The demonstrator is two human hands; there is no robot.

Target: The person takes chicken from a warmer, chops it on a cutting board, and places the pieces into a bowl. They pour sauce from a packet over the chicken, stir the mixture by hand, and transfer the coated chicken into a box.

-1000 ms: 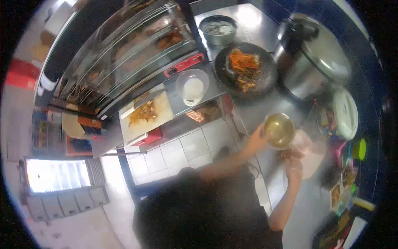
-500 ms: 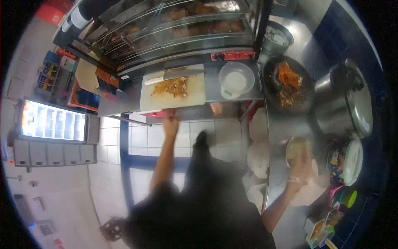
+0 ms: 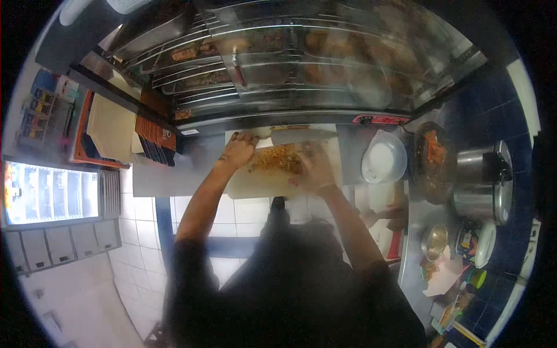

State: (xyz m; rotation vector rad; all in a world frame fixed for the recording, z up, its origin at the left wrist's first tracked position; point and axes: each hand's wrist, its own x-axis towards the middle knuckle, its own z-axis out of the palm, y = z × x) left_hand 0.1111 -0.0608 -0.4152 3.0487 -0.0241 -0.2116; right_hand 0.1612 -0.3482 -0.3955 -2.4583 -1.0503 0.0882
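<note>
A white cutting board (image 3: 255,188) lies on the counter in front of me, with a small heap of chopped browned food (image 3: 275,160) on it. Along its far side lies a knife (image 3: 304,136), white handle to the left and broad blade to the right. My left hand (image 3: 239,149) is closed around the handle and covers most of it. At the right side of the heap is my right hand (image 3: 316,171), somewhat blurred, its thumb and fingers apart. Its fingertips touch or nearly touch the chopped pieces, below the blade.
Behind the board stands a glass-fronted display cabinet (image 3: 290,69) with food on racks. A clear plastic bowl (image 3: 384,156) sits right of the board. Farther right are a dark pan (image 3: 432,180) with reddish food, a large metal pot (image 3: 478,185) and a metal bowl (image 3: 435,242).
My view has turned toward the board. My right hand has left the metal bowl on the right counter and come to the chopped food. My left hand has moved from the board's front edge onto the knife handle.
</note>
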